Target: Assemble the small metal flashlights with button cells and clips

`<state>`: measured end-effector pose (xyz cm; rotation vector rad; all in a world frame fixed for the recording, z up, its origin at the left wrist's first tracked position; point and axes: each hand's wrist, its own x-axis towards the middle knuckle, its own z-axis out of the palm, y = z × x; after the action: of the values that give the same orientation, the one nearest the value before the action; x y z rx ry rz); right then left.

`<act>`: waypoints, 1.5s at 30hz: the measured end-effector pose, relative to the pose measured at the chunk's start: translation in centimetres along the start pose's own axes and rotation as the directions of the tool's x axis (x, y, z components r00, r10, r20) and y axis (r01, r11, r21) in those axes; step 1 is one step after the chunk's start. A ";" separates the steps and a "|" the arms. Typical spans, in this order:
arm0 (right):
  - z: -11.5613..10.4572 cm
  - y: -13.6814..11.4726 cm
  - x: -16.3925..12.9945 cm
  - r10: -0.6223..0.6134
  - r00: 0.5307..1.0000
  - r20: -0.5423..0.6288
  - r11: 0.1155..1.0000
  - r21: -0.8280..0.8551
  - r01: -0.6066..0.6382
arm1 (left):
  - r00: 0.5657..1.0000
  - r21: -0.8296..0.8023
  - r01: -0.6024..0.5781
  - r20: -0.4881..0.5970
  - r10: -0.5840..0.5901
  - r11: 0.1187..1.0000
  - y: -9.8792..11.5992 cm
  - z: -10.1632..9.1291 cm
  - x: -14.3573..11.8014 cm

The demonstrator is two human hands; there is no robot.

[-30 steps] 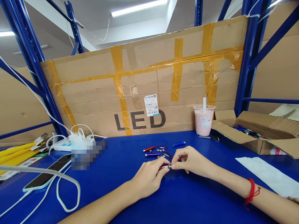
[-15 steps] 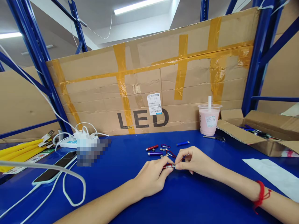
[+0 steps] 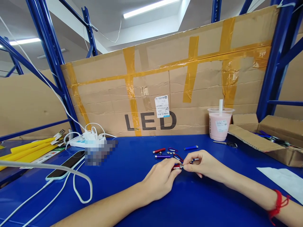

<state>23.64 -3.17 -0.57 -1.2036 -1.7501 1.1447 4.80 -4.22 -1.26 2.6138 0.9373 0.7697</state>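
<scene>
My left hand point(image 3: 163, 178) grips a small red metal flashlight point(image 3: 176, 167) between thumb and fingers, low over the blue tabletop. At its silver right end, the fingertips of my right hand point(image 3: 201, 164) are pinched together; what they grip there is mostly hidden. Just beyond my hands lie a red tube point(image 3: 159, 150), a purple tube point(image 3: 162, 156) and a blue tube point(image 3: 191, 147) of similar shape. Among them are several small round silver pieces point(image 3: 169, 153), a purple carabiner clip point(image 3: 173, 149) and a red carabiner clip point(image 3: 177, 157).
A pink drink cup point(image 3: 219, 126) with a straw stands at the back right, near an open cardboard box point(image 3: 279, 157). White paper point(image 3: 284, 181) lies at right. On the left are a phone point(image 3: 63, 167), white cables point(image 3: 91, 186) and a power strip point(image 3: 78, 142). Taped cardboard point(image 3: 106, 101) rises behind.
The view has swung slightly left, so everything sits further right. My hands keep the same hold, with the fingers shifting only slightly at the red flashlight.
</scene>
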 end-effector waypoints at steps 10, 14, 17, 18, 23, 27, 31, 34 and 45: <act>0.1 -0.5 -0.1 0.028 1.000 -0.002 0.999 0.024 -0.028 | 1.000 0.019 -0.014 0.015 0.014 1.000 -0.1 -0.2 0.0; 0.0 -0.2 0.0 0.018 1.000 0.013 0.999 0.042 -0.019 | 0.999 0.040 -0.033 0.004 0.033 0.999 -0.2 -0.1 -0.1; 0.0 -0.2 0.0 0.020 1.000 0.018 0.999 0.033 -0.021 | 0.999 0.051 -0.038 -0.005 0.038 0.998 -0.3 0.0 0.0; -0.1 -0.2 -0.1 0.021 1.000 0.017 0.999 0.029 -0.021 | 0.999 0.055 -0.038 -0.004 0.038 0.998 -0.2 0.0 0.0; -0.2 -0.1 -0.1 0.015 0.999 0.033 1.000 0.021 -0.015 | 0.999 0.068 -0.034 0.006 0.033 0.997 -0.2 0.0 0.1; 0.0 -0.3 -0.1 0.021 0.999 0.039 1.000 0.015 -0.021 | 0.999 0.062 -0.047 0.001 0.047 0.997 -0.2 0.0 0.1; 0.1 -0.7 -0.2 0.031 0.999 0.029 1.000 0.001 -0.031 | 0.998 0.054 -0.055 0.004 0.055 0.997 -0.3 -0.1 0.1; 0.1 -0.8 -0.2 0.030 0.999 0.026 1.000 -0.010 -0.030 | 0.999 0.047 -0.050 0.019 0.049 0.998 -0.3 -0.1 0.1; 0.1 -0.7 -0.3 0.033 0.999 0.039 0.999 0.016 -0.033 | 0.999 0.046 -0.047 0.005 0.047 0.998 -0.4 0.0 0.0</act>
<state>23.41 -3.64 0.06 -1.2120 -1.7525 1.2068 4.61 -3.90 -1.36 2.6850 0.9063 0.7626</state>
